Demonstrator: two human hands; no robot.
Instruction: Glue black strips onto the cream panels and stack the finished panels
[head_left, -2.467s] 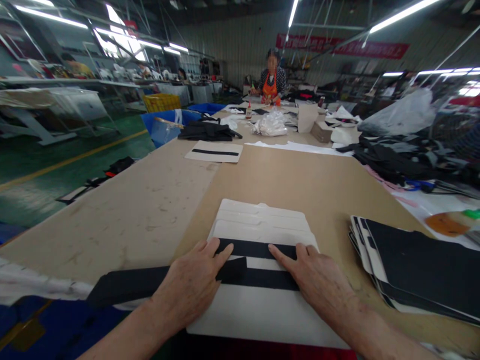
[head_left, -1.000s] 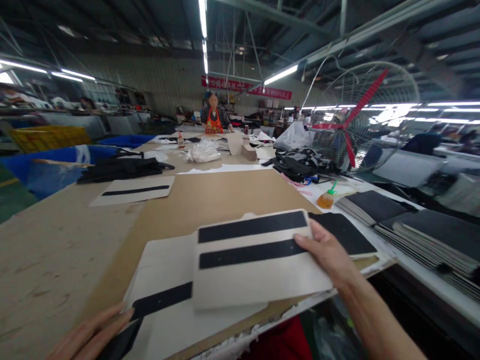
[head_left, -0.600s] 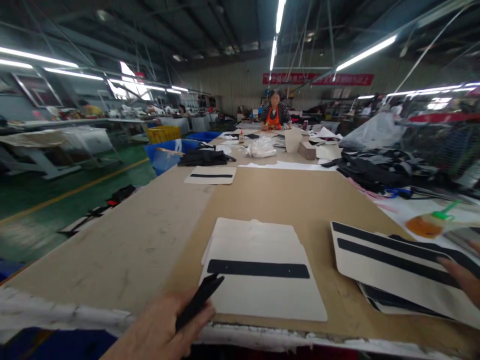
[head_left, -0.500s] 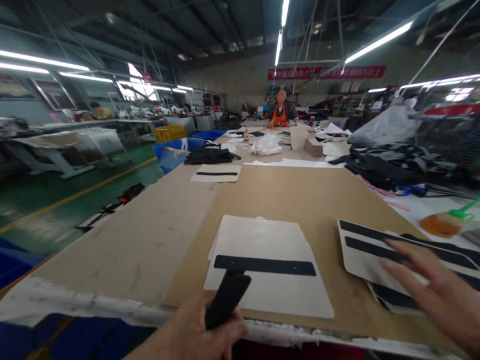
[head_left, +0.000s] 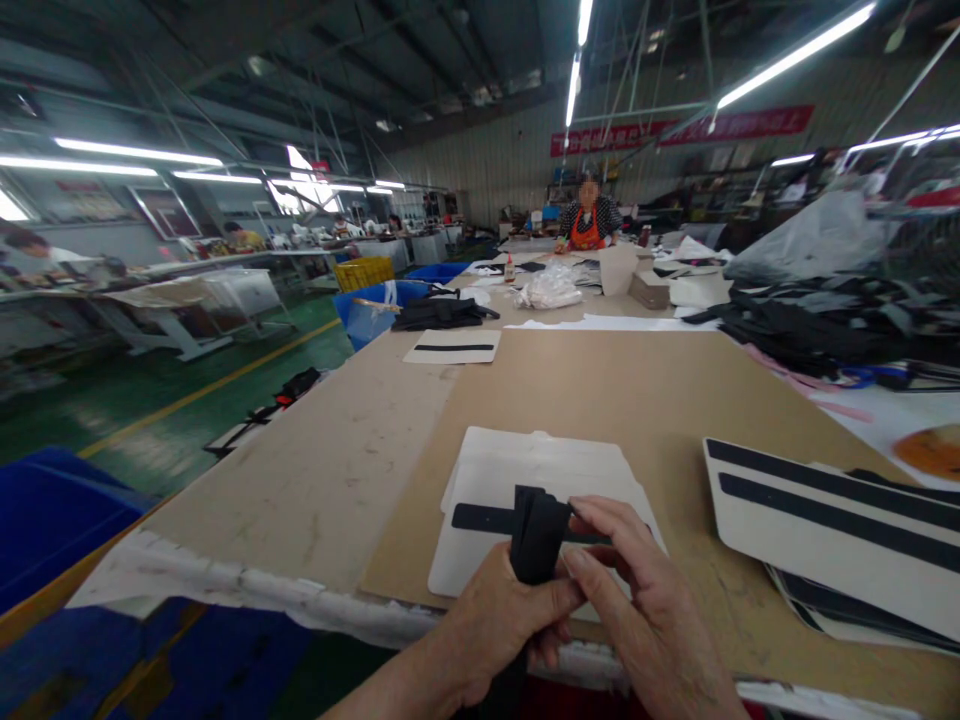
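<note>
My left hand (head_left: 517, 615) is wrapped round a bundle of black strips (head_left: 536, 540), held upright near the table's front edge. Close on its right, my right hand (head_left: 645, 600) has its thumb and fingertips at the bundle's upper right side; the fingers are curled and apart, and whether they pinch a strip is hard to tell. Behind both hands lies a stack of cream panels (head_left: 547, 455), the top one crossed by a black strip that the hands partly cover. More cream panels with black strips (head_left: 825, 510) are piled at the right.
Farther along the table (head_left: 600, 375) lie a single striped panel (head_left: 452, 347), black fabric (head_left: 442, 312), clear plastic (head_left: 550, 288) and cardboard pieces (head_left: 649, 290). Dark fabric heaps (head_left: 795, 325) line the right. A blue bin (head_left: 60, 520) stands at left. A person (head_left: 589, 218) is at the far end.
My right hand has left the panel pile at the right and come to the black bundle. My left hand has moved slightly right and raised the bundle upright. The view has shifted left.
</note>
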